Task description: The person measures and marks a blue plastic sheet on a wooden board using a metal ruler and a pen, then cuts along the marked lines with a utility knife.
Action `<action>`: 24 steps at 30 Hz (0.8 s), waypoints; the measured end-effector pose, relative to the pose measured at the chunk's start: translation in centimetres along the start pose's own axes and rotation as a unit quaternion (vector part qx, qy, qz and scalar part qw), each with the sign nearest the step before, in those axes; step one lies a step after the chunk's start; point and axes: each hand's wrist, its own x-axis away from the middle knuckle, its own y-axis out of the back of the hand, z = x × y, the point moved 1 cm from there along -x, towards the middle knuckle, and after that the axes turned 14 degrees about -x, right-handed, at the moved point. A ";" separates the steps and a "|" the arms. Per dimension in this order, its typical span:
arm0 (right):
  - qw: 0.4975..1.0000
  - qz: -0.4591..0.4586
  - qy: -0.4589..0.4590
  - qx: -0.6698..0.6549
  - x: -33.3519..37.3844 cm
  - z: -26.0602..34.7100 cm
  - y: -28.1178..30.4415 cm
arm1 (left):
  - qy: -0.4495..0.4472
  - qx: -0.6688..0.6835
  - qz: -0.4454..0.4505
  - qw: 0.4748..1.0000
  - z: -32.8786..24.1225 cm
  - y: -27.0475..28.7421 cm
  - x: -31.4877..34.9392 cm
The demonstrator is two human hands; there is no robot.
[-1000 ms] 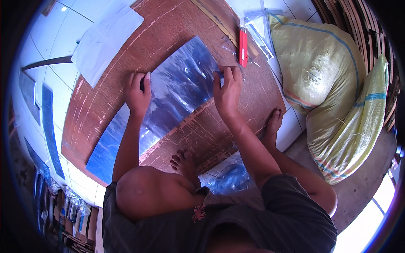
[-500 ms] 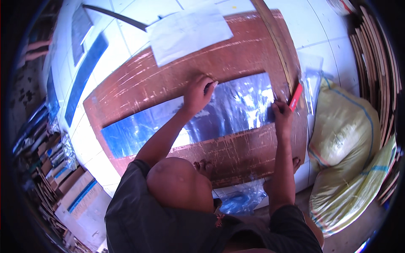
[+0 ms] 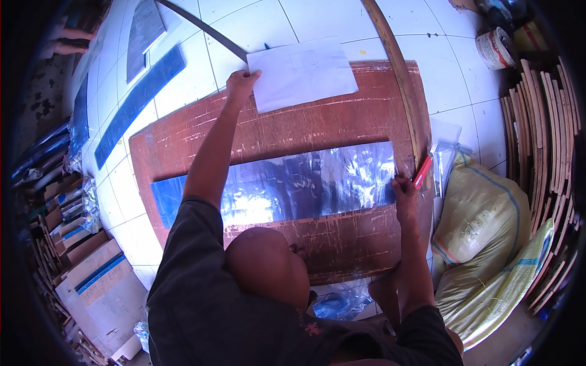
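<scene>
My left hand (image 3: 243, 84) reaches far across the board, its thumb and fingers pinched on the left edge of a white paper sheet (image 3: 305, 76) with faint drawn lines. Close to the right end of a long shiny metallic-looking sheet (image 3: 305, 183), my right hand (image 3: 405, 189) is closed, with a red utility knife (image 3: 422, 173) sticking out beside its fingers. The blade does not show. Beneath the shiny sheet and part of the paper is a worn reddish-brown board (image 3: 329, 247).
A long wooden strip (image 3: 400, 73) crosses the board's right side. A dark metal strip (image 3: 204, 27) ends at the paper; blue strips (image 3: 140, 104) lie on white tiles. Yellow sacks (image 3: 482, 226) and stacked boards (image 3: 540, 134) stand right. A bystander's hands (image 3: 73, 39) show at far left.
My left hand has left the middle of the shiny sheet and moved forward to the paper's left edge. The view has tilted, so things appear lower. My right hand stays by the sheet's right end.
</scene>
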 end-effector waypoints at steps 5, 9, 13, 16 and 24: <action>1.000 0.002 0.006 0.011 -0.2 -0.4 0.2 | -0.051 0.142 -0.075 0.986 -3.4 -0.8 -0.1; 1.000 0.017 0.002 0.004 -0.4 -0.9 0.0 | -0.098 0.183 -0.112 0.972 -4.9 -1.7 -2.5; 0.999 0.018 -0.047 0.001 0.0 0.3 -0.3 | -0.043 0.150 -0.222 0.962 -4.7 -1.9 -3.2; 1.000 0.021 -0.014 -0.006 -0.4 -0.6 0.0 | 0.064 0.064 -0.246 0.965 -4.9 -2.3 -3.2; 0.999 0.015 -0.021 -0.025 0.0 0.2 -0.6 | 0.185 -0.059 -0.090 0.977 -7.9 -1.6 -3.6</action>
